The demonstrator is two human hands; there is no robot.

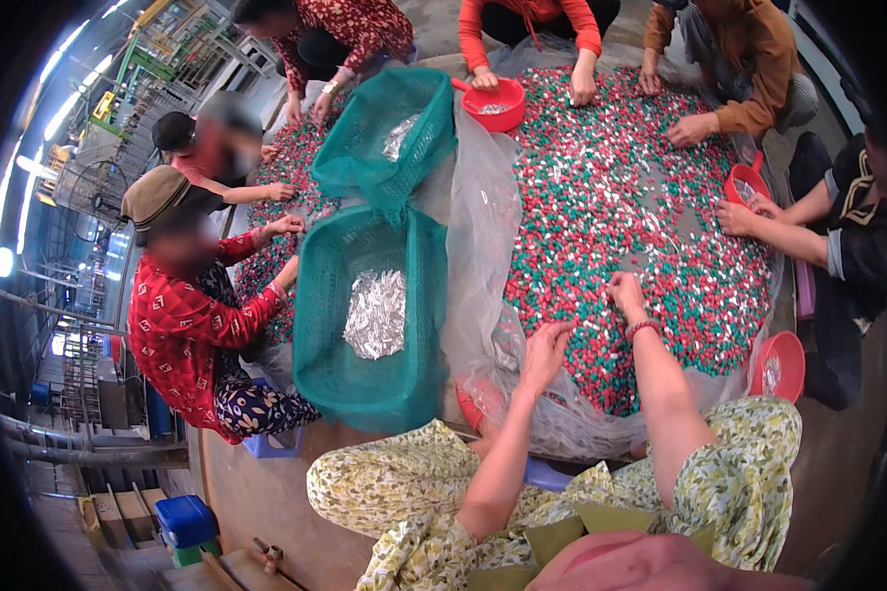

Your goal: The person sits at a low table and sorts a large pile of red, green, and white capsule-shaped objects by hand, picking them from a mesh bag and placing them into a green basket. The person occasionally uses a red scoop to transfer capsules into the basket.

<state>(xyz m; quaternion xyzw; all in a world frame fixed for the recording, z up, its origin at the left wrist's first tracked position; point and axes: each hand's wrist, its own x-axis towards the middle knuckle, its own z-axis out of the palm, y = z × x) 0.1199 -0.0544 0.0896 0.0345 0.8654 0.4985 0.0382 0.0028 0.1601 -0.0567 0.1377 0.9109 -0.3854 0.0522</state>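
Observation:
A wide heap of small red, green and white pieces (660, 222) is spread over a clear plastic sheet (478, 256) in front of me. My left hand (543, 359) hovers at the heap's near left edge, its fingers drawn together; anything between them is too small to make out. Farther in and to the right, my right hand (628, 298), with a beaded bracelet at the wrist, has its fingertips bent together down at the pieces. Whatever they grip is hidden. A red bowl (790, 360) with a few silvery pieces sits tilted at the heap's near right corner.
Two teal mesh baskets (310, 325) holding silvery pieces stand left of the heap. Several people squat around it and around a second heap (284, 212) at the left. Co-workers have a red dipper (501, 120) at the far side and another red dipper (744, 177) at the right.

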